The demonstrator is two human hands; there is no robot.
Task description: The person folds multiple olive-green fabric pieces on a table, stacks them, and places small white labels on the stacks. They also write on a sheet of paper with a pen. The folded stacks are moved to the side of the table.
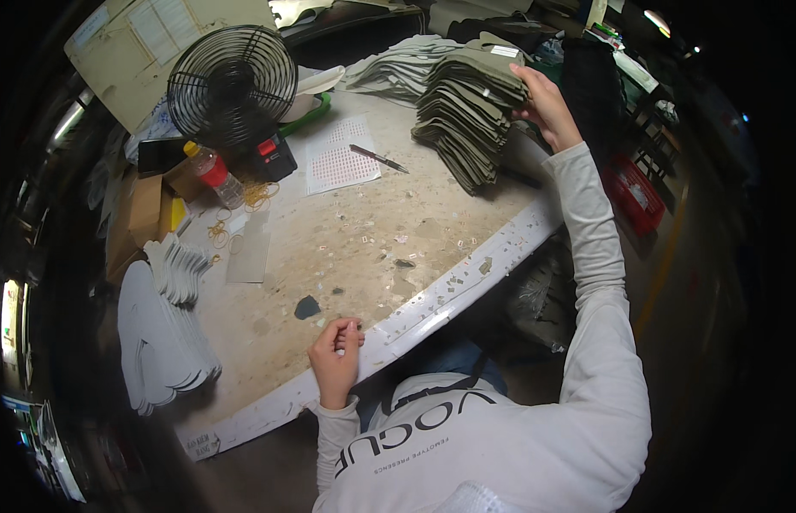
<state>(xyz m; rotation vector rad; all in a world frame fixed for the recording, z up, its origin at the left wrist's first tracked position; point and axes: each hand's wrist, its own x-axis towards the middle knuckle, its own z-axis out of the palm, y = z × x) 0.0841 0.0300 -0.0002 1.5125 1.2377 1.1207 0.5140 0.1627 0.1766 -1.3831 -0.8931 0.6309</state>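
Our right hand [547, 103] grips the far olive stack [466, 120], fingers clamped on its top pieces; our left hand [336, 359], fingers pinched together, rests on the near bench [346, 248]; the stack looks barely worked.

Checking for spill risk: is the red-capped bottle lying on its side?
No, the bottle stands upright, slightly tilted, on the table beside the black fan.
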